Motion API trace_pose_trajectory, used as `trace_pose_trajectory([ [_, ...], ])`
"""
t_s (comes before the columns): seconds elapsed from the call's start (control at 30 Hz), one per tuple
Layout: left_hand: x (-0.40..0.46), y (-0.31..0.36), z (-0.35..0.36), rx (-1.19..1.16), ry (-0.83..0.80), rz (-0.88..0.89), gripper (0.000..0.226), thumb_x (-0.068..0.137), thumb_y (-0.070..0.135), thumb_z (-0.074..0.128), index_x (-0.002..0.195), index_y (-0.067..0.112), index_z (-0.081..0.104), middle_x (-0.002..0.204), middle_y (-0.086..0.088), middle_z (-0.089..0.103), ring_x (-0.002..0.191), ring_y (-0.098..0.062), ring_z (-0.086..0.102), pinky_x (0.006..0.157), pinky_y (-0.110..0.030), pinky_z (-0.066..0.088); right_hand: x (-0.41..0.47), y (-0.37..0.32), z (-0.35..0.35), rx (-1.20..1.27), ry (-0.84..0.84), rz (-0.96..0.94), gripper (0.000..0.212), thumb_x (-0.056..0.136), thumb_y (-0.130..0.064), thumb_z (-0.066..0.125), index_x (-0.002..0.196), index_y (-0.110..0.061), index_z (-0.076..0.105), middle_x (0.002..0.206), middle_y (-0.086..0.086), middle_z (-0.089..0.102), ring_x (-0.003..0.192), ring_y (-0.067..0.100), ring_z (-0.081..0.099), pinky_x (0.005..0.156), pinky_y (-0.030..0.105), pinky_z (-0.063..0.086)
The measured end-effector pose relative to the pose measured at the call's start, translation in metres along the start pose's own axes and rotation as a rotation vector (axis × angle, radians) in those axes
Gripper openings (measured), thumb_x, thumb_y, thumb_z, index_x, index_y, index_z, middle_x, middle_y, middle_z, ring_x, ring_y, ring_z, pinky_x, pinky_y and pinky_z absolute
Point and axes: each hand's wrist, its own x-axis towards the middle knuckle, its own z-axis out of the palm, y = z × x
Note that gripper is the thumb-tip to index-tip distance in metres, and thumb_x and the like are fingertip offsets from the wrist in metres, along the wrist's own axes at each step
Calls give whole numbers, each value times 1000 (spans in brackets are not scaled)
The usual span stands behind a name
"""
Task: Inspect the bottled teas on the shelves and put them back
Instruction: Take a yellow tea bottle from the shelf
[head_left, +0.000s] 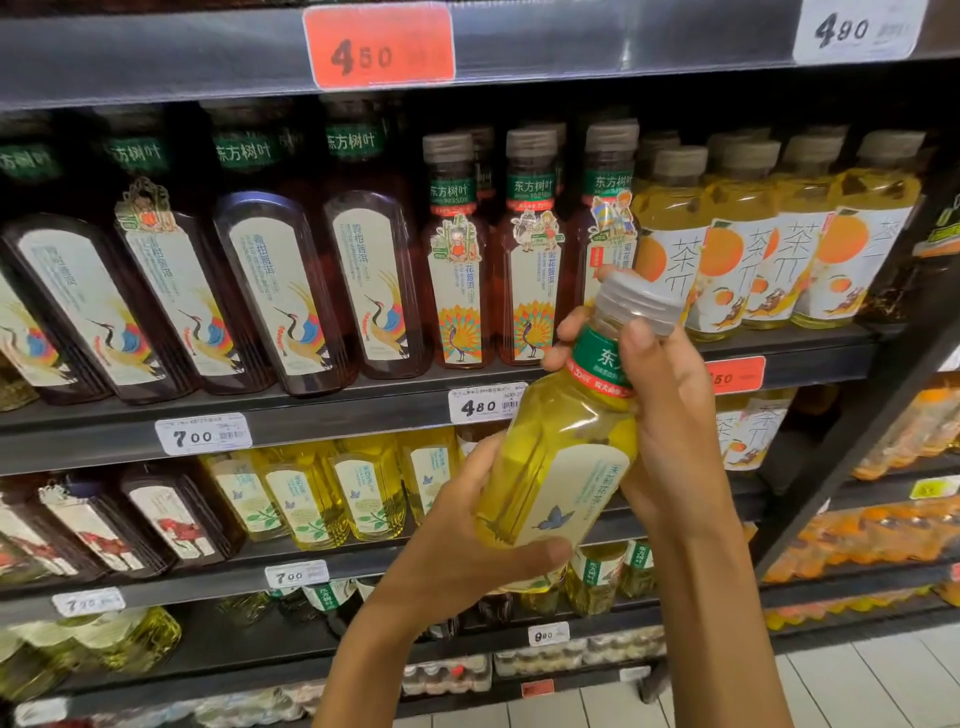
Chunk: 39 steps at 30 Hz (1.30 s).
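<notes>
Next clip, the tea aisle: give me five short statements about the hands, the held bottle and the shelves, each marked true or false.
1. Both hands grip one bottle. True: the left hand holds the lower body of the yellow tea bottle, and the right hand holds its neck.
2. The bottle's cap is off. False: the grey cap is on.
3. The held bottle stands upright on a shelf. False: it is tilted, cap up and to the right, held in front of the shelves.
4. The label on the held bottle shows a blue butterfly. True.
5. The red price tag on the top shelf edge reads 7.00. False: it reads 4.50.
</notes>
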Motion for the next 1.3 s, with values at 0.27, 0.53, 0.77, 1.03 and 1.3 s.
trace_pose_trajectory([
  [0.27,6,-6,7,117,34,44,63,65,41,81,118,46,48,114,14,65,104,-6,65,80,-26,57,-4,-12,2,-96,-63,-105,48,84,-43,67,126,-22,55,98,2,67,84,18,65,72,31,54],
  [0.53,8,1,18,-47,242,206,62,65,24,80,120,25,51,109,10,66,101,-8,65,76,-18,53,-7,-22,10,-251,-89,-157,71,83,-50,63,134,-7,40,120,17,61,110,31,61,91,40,53],
  [0.77,11,2,20,31,323,274,71,66,26,82,123,51,46,121,15,61,116,-10,58,91,-25,51,-9,-18,5,-226,-260,-176,51,74,-29,74,122,-29,58,121,16,57,111,38,56,94,52,47],
  [1.03,11,-5,19,33,343,245,79,63,22,86,126,47,46,125,15,60,119,-7,56,89,-18,49,-11,-11,-1,-201,-246,-121,49,71,-22,67,119,-29,61,115,16,60,109,33,57,93,44,48],
  [1.3,-3,5,16,-123,290,168,65,43,38,90,103,43,65,104,6,72,95,-14,70,70,-21,56,-1,-10,-6,41,-1,-11,64,74,-53,71,122,-15,53,102,4,71,96,17,68,76,30,56],
])
